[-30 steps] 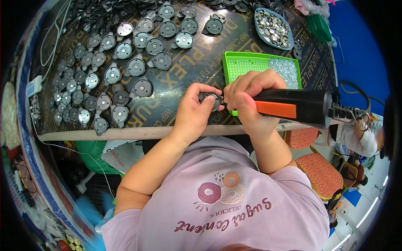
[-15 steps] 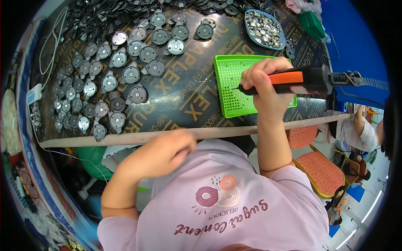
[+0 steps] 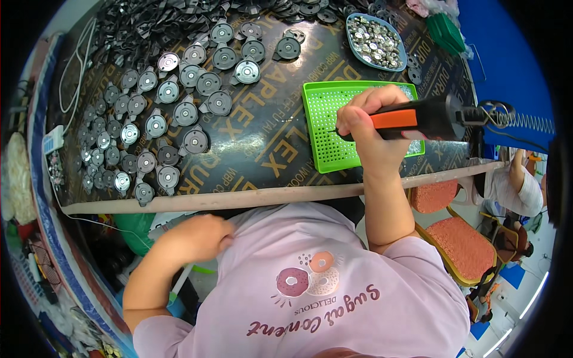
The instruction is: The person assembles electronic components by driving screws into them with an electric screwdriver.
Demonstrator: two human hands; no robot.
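The person's right hand [image 3: 370, 122] is raised over the near right part of the dark worktop, fingers curled tight in a fist-like grip, thumb side turned left, knuckles up. Its forearm runs almost straight down from the wrist toward the body, bare to the elbow, which is bent near the short sleeve. The left hand [image 3: 200, 237] hangs below the worktop's near edge, close against the chest, fingers loosely folded and holding nothing visible. Its forearm slants down and left, elbow sharply bent.
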